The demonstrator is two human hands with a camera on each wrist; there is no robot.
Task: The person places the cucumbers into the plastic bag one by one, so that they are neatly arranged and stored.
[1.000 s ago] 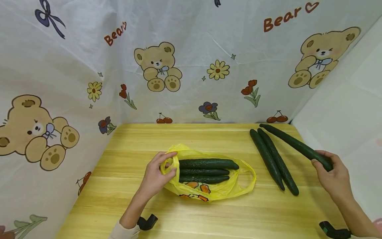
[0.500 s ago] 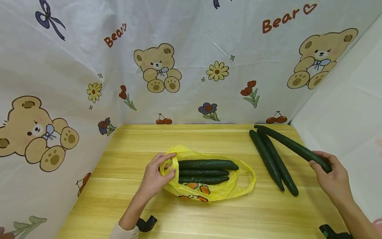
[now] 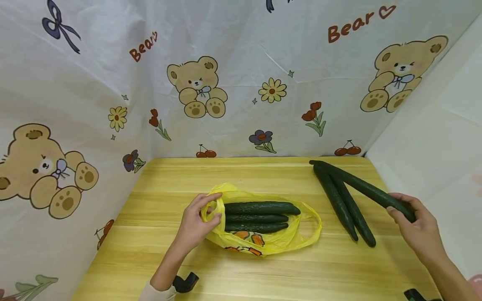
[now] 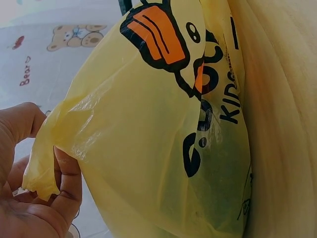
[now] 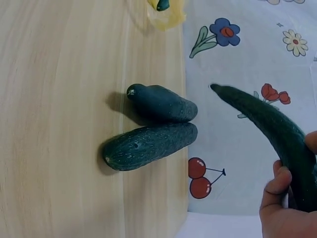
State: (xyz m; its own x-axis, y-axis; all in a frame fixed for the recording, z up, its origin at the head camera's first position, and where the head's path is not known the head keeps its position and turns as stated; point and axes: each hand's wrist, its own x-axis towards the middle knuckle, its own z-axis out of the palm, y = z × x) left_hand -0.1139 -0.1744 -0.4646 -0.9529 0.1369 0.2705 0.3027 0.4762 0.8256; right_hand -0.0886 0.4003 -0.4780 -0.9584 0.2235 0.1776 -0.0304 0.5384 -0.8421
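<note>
A yellow plastic bag (image 3: 286, 246) with a printed duck lies on its side in the head view, its mouth held by my left hand (image 3: 198, 223). In the left wrist view the fingers curl round a gathered edge of the bag (image 4: 133, 129). Three cucumbers (image 3: 260, 207) lie side by side inside it. My right hand (image 3: 418, 225) grips one end of a long cucumber (image 3: 361, 186), raised above the table and slanting away to the far left. Below it two more cucumbers (image 5: 151, 145) rest close together on the wood.
The light wooden table (image 3: 263, 276) ends at a white cloth wall (image 3: 241, 50) printed with bears and flowers. A plain white side wall (image 3: 444, 138) stands close to the right hand. Black wrist mounts (image 3: 185, 282) show by the forearms.
My right hand has carried its cucumber slightly leftward, so its far tip now passes over the tops of the two on the table. The left hand and bag keep their place.
</note>
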